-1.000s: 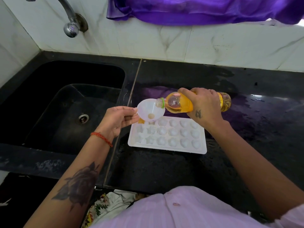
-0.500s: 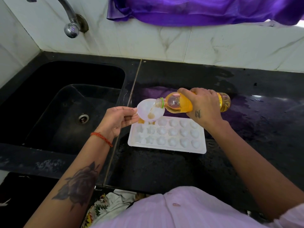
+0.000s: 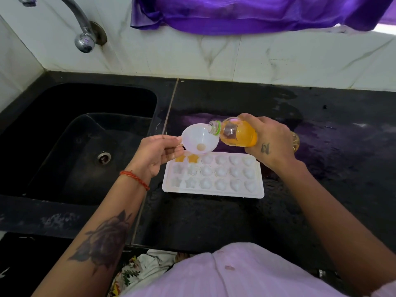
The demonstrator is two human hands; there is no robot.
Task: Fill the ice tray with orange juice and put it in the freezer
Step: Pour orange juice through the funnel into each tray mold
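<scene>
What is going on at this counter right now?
A person is filling a white plastic ice tray on the black counter through a white plastic funnel. The left hand holds the funnel over the tray's far left corner. The right hand grips a tilted clear bottle of orange juice, its mouth at the funnel's rim. Two far-row cells look orange; the rest look empty.

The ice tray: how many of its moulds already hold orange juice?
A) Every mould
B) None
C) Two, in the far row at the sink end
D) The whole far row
C: in the ice tray only two far-row moulds at the sink end look orange, just under the funnel held by the left hand; the other moulds look white.
</scene>
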